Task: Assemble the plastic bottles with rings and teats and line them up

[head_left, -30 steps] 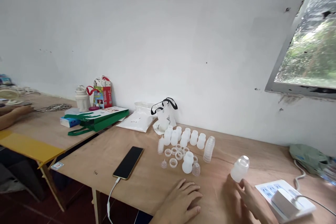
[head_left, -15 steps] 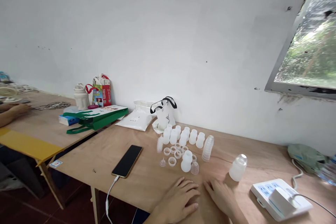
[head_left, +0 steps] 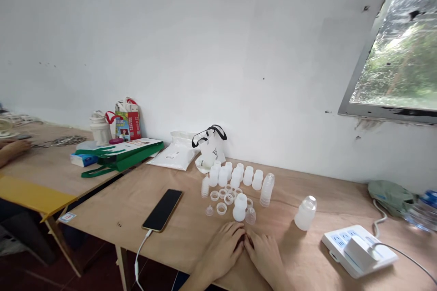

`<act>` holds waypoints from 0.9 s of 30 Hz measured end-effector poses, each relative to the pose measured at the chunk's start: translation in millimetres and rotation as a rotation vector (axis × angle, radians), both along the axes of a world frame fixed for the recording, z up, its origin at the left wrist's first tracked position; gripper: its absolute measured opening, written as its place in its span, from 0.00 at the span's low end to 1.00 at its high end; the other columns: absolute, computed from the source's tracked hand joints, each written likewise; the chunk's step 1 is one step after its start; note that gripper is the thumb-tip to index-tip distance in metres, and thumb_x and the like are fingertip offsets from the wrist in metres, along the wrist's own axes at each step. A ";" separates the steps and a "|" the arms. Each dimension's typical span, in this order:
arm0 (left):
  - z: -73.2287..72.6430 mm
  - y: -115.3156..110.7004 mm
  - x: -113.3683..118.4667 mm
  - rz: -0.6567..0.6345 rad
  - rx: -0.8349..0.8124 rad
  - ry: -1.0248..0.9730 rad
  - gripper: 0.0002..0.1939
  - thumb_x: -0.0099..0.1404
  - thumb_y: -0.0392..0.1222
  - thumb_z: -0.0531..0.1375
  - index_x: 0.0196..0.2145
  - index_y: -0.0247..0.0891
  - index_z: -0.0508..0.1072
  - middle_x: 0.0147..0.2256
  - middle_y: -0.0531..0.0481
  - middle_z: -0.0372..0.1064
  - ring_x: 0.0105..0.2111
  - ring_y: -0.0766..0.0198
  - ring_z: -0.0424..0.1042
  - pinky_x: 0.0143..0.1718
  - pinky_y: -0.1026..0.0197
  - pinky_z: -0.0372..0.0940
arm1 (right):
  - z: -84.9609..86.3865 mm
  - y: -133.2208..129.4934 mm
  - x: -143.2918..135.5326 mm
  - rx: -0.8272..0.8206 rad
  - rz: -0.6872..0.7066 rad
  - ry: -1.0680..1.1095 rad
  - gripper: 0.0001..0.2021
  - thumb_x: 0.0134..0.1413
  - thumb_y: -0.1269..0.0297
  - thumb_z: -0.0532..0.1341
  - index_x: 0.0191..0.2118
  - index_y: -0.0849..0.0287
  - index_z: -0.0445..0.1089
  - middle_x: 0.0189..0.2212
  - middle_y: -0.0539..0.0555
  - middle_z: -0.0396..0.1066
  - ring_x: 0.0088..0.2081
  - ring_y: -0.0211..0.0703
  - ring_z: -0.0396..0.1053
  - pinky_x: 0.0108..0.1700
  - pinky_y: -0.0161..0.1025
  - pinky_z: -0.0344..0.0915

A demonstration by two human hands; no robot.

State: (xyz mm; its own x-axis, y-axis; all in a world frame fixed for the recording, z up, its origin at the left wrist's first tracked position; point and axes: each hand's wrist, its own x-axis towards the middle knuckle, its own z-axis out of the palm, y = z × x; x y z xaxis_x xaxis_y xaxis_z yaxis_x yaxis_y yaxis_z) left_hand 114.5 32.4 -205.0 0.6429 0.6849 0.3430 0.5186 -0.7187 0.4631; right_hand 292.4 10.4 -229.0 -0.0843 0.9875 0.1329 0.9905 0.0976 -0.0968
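My left hand (head_left: pixel 223 248) lies palm down on the table with its fingers stretched out and nothing in it. Beside it, my right hand (head_left: pixel 264 253) also rests flat, empty, its fingertips close to the left thumb. Just beyond my fingertips stand a white baby bottle body (head_left: pixel 240 208) and a clear dome cap (head_left: pixel 250 216). Several white screw rings (head_left: pixel 221 208) lie behind these, with a clear nipple (head_left: pixel 209 210) to their left. Further back are a row of white bottle bodies (head_left: pixel 248 176), a stack of clear caps (head_left: pixel 267 190) and a smaller stack of nipples (head_left: pixel 205 187).
A capped bottle (head_left: pixel 305 213) stands to the right, near a white power strip (head_left: pixel 358 250) with a plug. Left lies a phone (head_left: pixel 162 210) on a charging cable. Bags (head_left: pixel 210 151) sit by the wall. Another person's hand (head_left: pixel 15 149) rests on the neighbouring table.
My right hand has moved left, close to my left hand. The left hand has shifted slightly forward and left. The view has turned a little to the right; the bottle parts keep their arrangement.
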 end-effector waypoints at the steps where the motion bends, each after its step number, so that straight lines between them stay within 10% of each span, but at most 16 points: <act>1: 0.1 -0.1 0.3 0.001 0.007 0.002 0.17 0.72 0.33 0.57 0.57 0.41 0.71 0.59 0.47 0.70 0.60 0.55 0.68 0.63 0.48 0.65 | 0.2 0.1 0.3 0.003 -0.002 0.002 0.16 0.71 0.67 0.51 0.46 0.53 0.78 0.41 0.54 0.82 0.41 0.50 0.79 0.39 0.40 0.63; 27: -1.4 -1.2 -0.2 0.009 0.016 -0.004 0.17 0.72 0.34 0.56 0.57 0.42 0.70 0.60 0.47 0.70 0.60 0.55 0.67 0.64 0.49 0.63 | 1.6 0.1 0.1 0.026 -0.005 0.015 0.15 0.71 0.67 0.52 0.44 0.53 0.77 0.39 0.53 0.82 0.40 0.50 0.79 0.38 0.39 0.62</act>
State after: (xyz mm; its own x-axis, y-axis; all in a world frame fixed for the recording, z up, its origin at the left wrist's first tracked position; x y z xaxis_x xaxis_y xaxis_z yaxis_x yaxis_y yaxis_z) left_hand 114.3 31.2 -206.5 0.6350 0.6850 0.3570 0.5233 -0.7214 0.4535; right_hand 292.6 10.5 -227.5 -0.0769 0.9841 0.1600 0.9895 0.0950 -0.1088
